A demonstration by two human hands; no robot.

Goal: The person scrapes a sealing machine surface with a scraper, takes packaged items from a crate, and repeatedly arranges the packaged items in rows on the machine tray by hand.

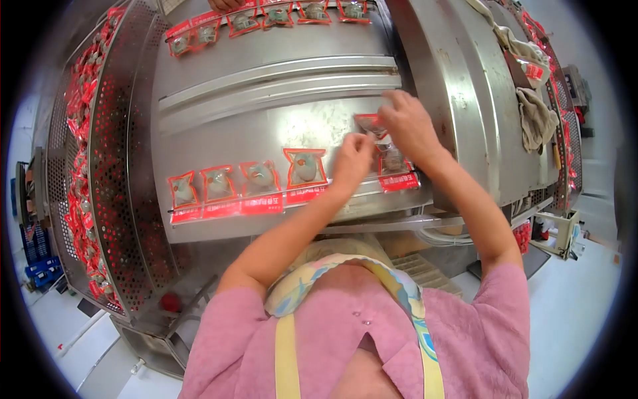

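My right hand [409,123] reaches over the right part of the steel table [246,136], its fingers bent at a small red-edged packet [370,124]. Close beside it, my left hand [355,158] has its fingers pressed together; whatever they hold is too small to make out. Under and beside my hands lies another red and clear packet [393,163]. Along the near edge, to the left, a packet with a pale green item [305,167] stands in line with several similar ones [259,178], their red printed ends toward me.
Across raised metal rails [279,83], another row of packets [277,14] lies near a co-worker's hand [226,4]. A perforated bin [143,179] with many red packets [83,179] is on the left. Cloth gloves [535,118] hang at the right.
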